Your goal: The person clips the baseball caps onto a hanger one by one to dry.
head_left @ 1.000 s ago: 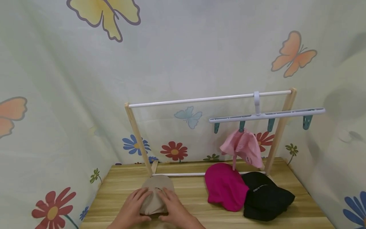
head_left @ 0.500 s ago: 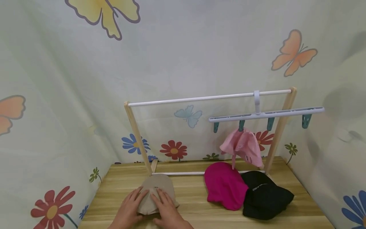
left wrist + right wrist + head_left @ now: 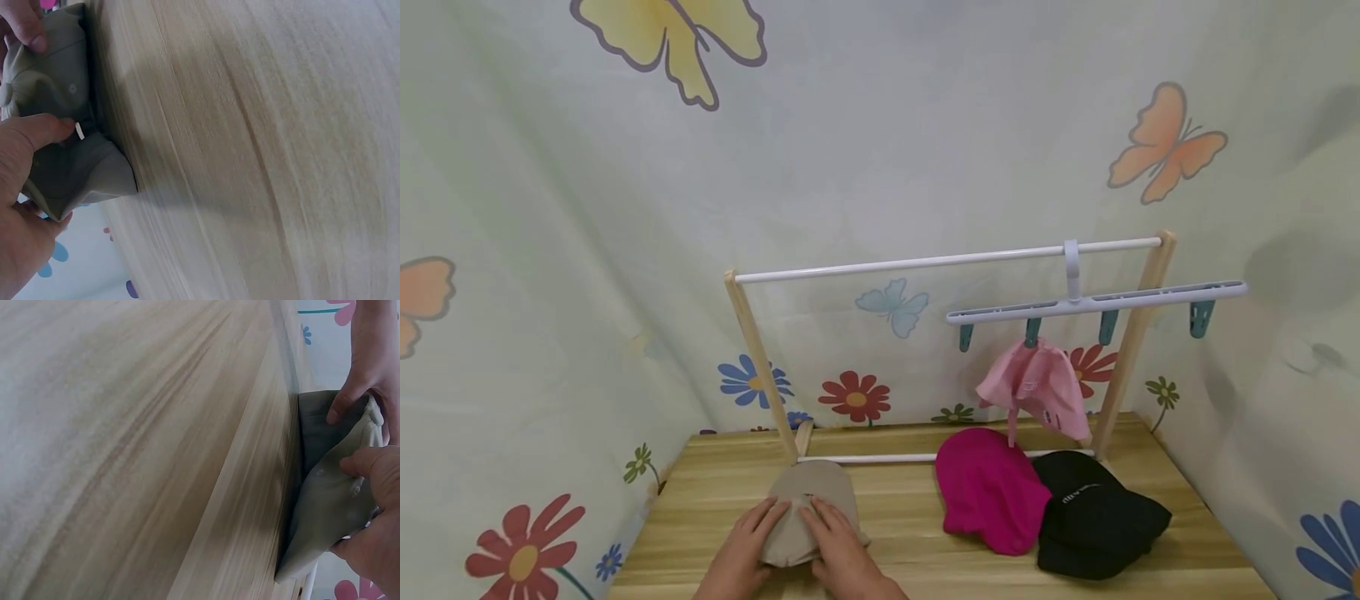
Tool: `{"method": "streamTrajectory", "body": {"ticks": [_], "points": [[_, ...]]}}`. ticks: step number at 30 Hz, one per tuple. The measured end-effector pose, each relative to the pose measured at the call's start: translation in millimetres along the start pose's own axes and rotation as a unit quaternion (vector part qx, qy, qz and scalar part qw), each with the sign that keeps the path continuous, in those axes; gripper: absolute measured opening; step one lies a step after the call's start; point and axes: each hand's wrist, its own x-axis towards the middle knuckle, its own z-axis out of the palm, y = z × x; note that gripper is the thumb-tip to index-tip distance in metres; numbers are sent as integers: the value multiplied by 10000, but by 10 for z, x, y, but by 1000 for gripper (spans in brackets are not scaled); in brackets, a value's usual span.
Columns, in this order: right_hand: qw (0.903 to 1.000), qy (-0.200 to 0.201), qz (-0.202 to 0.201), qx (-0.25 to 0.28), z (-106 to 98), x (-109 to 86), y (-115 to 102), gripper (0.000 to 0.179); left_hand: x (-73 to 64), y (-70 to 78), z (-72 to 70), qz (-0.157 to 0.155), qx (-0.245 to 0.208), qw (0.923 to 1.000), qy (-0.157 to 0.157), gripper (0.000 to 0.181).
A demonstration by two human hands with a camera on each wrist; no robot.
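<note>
Head view (12 = top of frame): 2 bare hands, 4 caps. L hand [image 3: 737,552] & R hand [image 3: 842,550] both on a beige fabric baseball cap [image 3: 814,479], btw 6 & 7 o'c., on a wood-grain tabletop [image 3: 700,508]. Fingers lie over its crown, hands narrowly apart. Small dark mark by fingertips, can't be read. Magenta fabric cap [image 3: 992,496] at 5 and black fabric cap [image 3: 1097,521] btw 4 & 5, side by side, touching; black one has 1 line of pale lettering, too sm. to read. Light pink fabric cap [image 3: 1037,387] at 4, hanging; tiny dark marks on it, illegible. 1 pale lilac plastic hanger [image 3: 1078,306] at 3 w/ 4 teal clips [image 3: 1032,332]; 2nd from its 9 o'c. end holds the pink cap. Hanger hooks on 1 rack w/ 2 wooden side posts [image 3: 755,350] & 2 white rods [image 3: 895,264]. Printed wall cloth [image 3: 820,167] behind: 4 butterflies (1 yellow, 2 orange, 1 blue).

L wrist: beige cap btw 9 & 10; L thumb on its back edge by 1 pale slit, fingers round far side, i.e. gripping. R thumb at 10, on cap.

R wrist: cap btw 3 & 4, R hand at 4 pinching fabric btw thumb & fingers; L hand at 2, thumb pressed to cap.
</note>
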Motion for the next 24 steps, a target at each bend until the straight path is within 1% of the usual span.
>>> {"method": "streamTrajectory", "body": {"ticks": [5, 11, 15, 21, 24], "points": [[10000, 6, 28, 73, -1, 15, 13, 78, 8, 10, -1, -64, -146, 9999, 9, 100], [9999, -11, 49, 131, -11, 23, 28, 73, 33, 51, -37, -2, -108, 9998, 189, 94], [9998, -79, 118, 123, -16, 24, 37, 70, 40, 74, -57, 15, -66, 9997, 233, 92], [9998, -96, 157, 102, -33, 14, 47, 68, 28, 75, -63, 61, -92, 9996, 251, 91], [9998, -78, 149, 61, -48, 9, 49, 68, 22, 70, -65, 117, -83, 9997, 199, 90]]}}
